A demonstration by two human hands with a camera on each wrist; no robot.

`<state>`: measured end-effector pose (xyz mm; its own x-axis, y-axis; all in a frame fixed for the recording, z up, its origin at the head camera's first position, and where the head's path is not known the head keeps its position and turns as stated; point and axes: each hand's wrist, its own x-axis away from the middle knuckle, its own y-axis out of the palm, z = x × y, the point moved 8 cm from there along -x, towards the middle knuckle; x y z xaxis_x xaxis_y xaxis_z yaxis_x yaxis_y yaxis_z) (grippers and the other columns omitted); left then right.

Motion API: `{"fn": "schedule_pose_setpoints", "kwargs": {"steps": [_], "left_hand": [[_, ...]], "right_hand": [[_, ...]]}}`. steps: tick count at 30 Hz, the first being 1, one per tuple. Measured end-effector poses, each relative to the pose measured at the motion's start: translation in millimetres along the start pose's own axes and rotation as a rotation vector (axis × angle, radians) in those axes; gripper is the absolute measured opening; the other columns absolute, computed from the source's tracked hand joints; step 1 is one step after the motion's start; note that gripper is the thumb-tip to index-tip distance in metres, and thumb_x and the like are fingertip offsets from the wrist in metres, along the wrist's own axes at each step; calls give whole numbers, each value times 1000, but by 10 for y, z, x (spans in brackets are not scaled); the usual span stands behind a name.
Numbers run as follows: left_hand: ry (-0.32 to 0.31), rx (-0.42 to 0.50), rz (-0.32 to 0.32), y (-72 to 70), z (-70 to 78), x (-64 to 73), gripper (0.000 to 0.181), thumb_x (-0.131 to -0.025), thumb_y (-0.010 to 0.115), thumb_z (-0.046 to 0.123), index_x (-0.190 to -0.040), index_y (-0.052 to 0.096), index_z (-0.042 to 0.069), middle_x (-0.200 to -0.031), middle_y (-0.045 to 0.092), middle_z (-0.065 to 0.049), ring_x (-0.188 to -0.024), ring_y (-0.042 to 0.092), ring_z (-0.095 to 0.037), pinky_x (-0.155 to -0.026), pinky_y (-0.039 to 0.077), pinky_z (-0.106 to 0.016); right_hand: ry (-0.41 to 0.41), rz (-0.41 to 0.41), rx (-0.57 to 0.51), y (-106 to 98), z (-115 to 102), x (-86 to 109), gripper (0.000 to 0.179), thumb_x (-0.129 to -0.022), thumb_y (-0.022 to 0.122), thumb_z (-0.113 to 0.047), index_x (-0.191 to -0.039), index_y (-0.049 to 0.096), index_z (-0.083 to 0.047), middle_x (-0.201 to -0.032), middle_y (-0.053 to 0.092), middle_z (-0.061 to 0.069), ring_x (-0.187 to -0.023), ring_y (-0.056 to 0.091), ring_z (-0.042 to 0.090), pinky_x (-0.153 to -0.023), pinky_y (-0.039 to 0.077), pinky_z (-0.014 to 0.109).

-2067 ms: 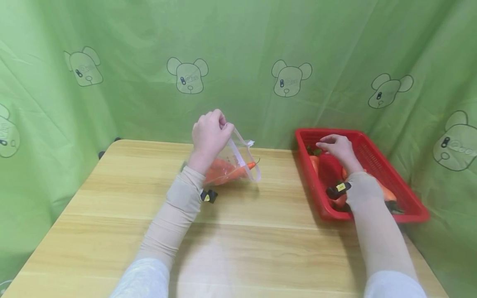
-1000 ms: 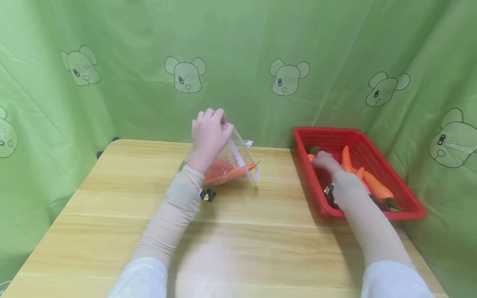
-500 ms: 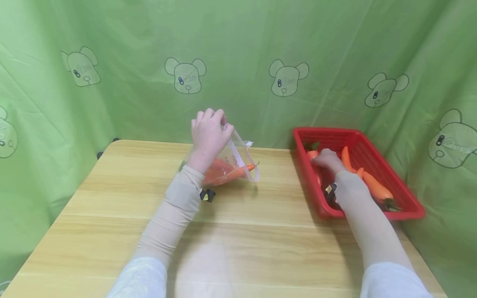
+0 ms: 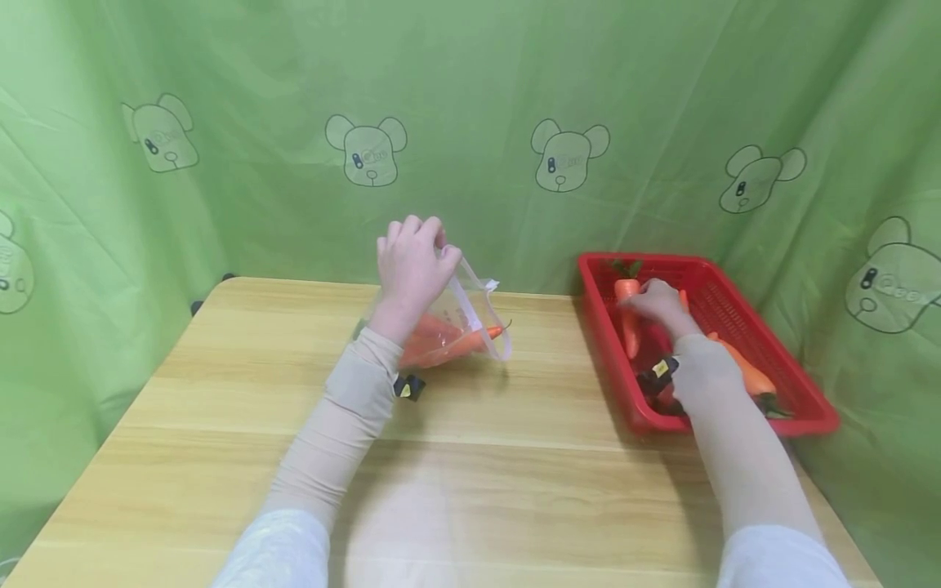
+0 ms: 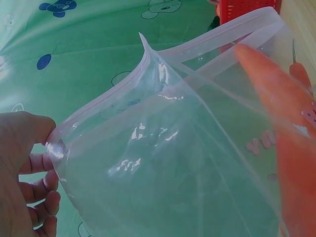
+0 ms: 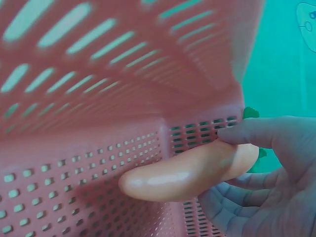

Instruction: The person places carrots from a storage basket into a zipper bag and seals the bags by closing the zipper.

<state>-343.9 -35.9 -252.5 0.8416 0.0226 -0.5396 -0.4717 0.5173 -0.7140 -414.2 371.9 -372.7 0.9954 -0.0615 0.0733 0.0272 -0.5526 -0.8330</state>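
My left hand pinches the rim of a clear zip bag between thumb and forefinger, the other fingers bent beside it. The bag's mouth gapes toward the right. Inside lie orange carrots, one with its thin tip poking out of the mouth. Over at the right, my right hand grips a carrot with green leaves, thumb on one side and fingers on the other. That carrot is tilted up within the red basket, near its left wall, leaves above the rim.
Another large carrot with a dark green top lies in the basket's right part, and more are partly hidden by my right arm. A wooden table carries everything. Green curtains printed with bear heads enclose the back and sides.
My right hand first lowered into the basket and took hold of a carrot at its left side. Now hand and carrot have risen slightly. The left hand and bag stay put.
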Motion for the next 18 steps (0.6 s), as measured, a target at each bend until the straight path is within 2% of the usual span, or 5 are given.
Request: {"fn": "schedule_pose_setpoints", "kwargs": {"steps": [4,6,10,14,18], "left_hand": [[-3,7,-2,-1,-12,-1,13,-85,63,28,-86,58,17,-89,56,0,-89,46,-21,-80,38,-36],[-5,7,-5,-2,-18,-1,13,-85,62,28,-86,58,17,-89,56,0,-89,46,-20,-80,38,-35],[-8,9,-6,0,-24,-1,13,-85,62,28,-86,58,17,-90,56,0,-90,46,-20,-80,38,-35],[-8,13,-3,3,-20,0,12,-85,62,28,-86,58,16,-90,56,-1,-90,46,-21,-80,38,-36],[-7,12,-7,9,-14,0,13,-85,63,28,-86,58,17,-90,57,0,-90,46,-21,-80,38,-36]], "right_hand": [[40,-17,-116,-28,7,44,40,-87,61,-25,-110,45,4,-91,55,8,-73,59,16,-67,51,31],[38,-3,-129,-64,-7,58,46,-87,62,-27,-115,44,6,-92,57,9,-74,61,15,-69,52,32],[1,30,-77,-160,-86,91,54,-89,60,-29,-123,42,9,-101,58,16,-83,61,23,-73,48,33],[-1,41,-73,-263,-150,125,62,-92,57,-31,-133,35,9,-116,51,22,-92,61,31,-76,47,34],[2,92,-138,-397,-203,155,69,-93,57,-31,-139,27,9,-128,46,27,-81,63,17,-71,52,27]]}}
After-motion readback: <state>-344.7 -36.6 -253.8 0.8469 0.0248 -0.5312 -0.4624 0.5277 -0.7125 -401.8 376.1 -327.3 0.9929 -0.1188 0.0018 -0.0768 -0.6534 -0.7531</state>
